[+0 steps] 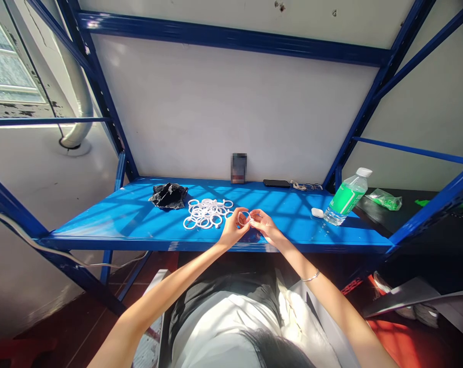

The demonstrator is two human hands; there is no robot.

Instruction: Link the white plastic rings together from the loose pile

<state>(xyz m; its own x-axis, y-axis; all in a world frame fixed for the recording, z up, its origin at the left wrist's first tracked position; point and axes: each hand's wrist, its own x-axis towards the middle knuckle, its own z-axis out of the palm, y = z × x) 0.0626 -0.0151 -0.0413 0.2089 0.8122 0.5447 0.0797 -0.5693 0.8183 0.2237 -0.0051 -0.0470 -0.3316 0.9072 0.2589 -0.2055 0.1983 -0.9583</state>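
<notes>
Close to the front edge of the blue shelf, my left hand (233,228) and my right hand (265,225) meet at a thin white ring (239,220) that looks like a curtain ring. The fingers of my left hand are curled round its left side. On its right side, my right hand pinches with thumb and fingertips; small details there are too fine to make out. Just left of my left hand lies a loose pile of similar white rings (206,213), overlapping one another.
A crumpled black plastic bag (169,196) lies left of the pile. Along the back are an upright dark device (238,168), a black phone (276,183) and a coiled cable (306,186). A water bottle (345,198) stands right, beside a small white case (317,212). Blue posts frame the shelf (112,225).
</notes>
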